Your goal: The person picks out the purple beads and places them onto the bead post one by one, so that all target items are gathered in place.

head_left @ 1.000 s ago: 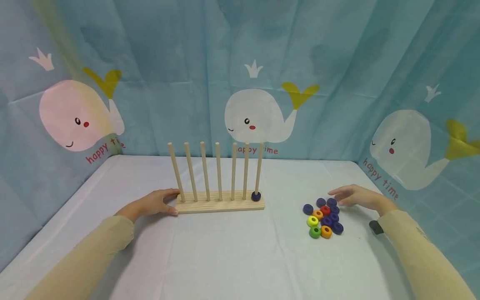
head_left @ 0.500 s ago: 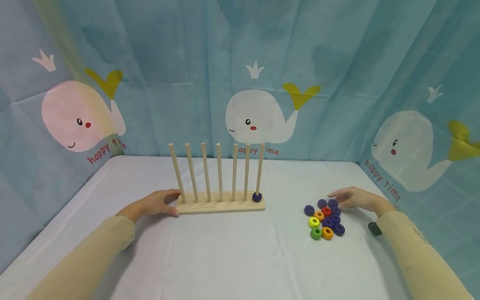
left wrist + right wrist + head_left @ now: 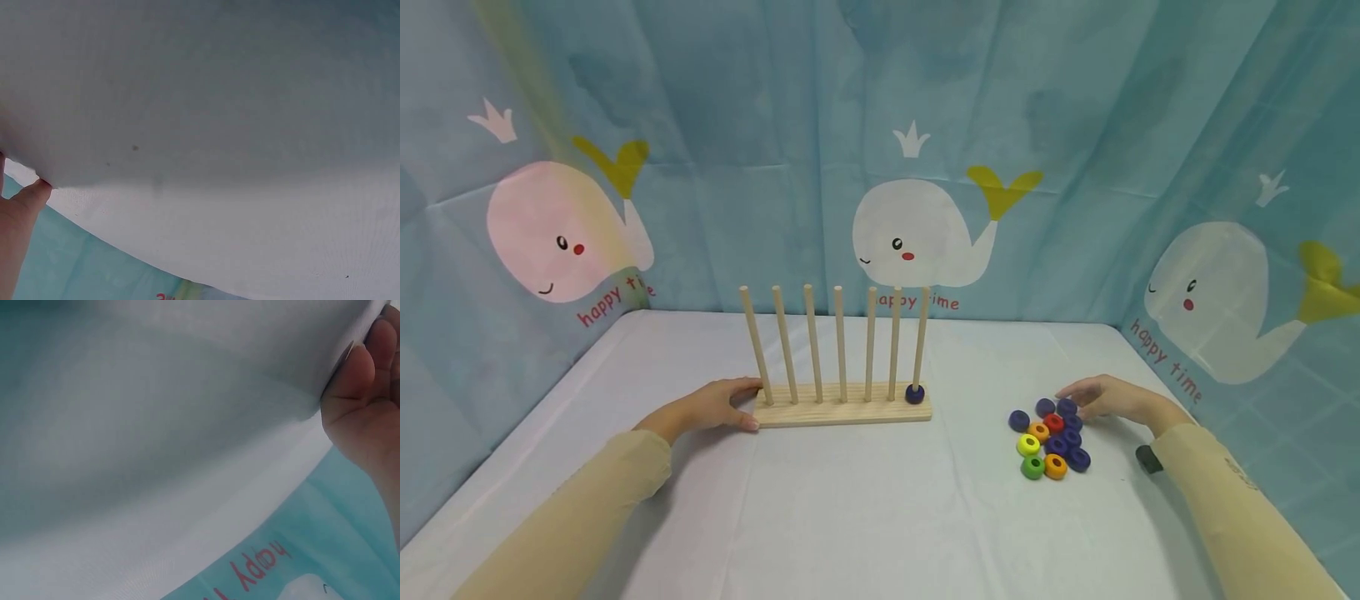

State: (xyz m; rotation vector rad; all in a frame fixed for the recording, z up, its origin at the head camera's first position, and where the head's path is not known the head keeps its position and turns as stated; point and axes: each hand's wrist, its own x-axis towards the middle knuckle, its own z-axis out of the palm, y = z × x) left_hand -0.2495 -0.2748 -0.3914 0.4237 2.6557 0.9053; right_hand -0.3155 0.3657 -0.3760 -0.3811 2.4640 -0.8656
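Note:
In the head view a pale wooden peg rack (image 3: 842, 411) with a row of upright pegs stands left of centre. A dark blue bead (image 3: 914, 394) sits at the foot of its rightmost peg. My left hand (image 3: 711, 408) grips the rack's left end, fingers at the back corner and thumb at the front. On the right lies a group of loose beads, with my right hand (image 3: 1112, 400) at its far right edge. There my fingers and thumb pinch a dark blue bead (image 3: 1066, 407), still down on the table. Neither wrist view shows the rack or the beads.
Beside the right hand lie several more dark blue beads (image 3: 1018, 421), a red bead (image 3: 1053, 424), a yellow bead (image 3: 1028, 445), a green bead (image 3: 1033, 467) and two orange ones. A white cloth covers the table (image 3: 865, 517). Blue whale-print curtains (image 3: 745, 167) enclose it.
My right hand has come down slightly, its fingers closing in around the far dark blue bead. The left hand keeps its grip on the rack. The head view has shifted slightly.

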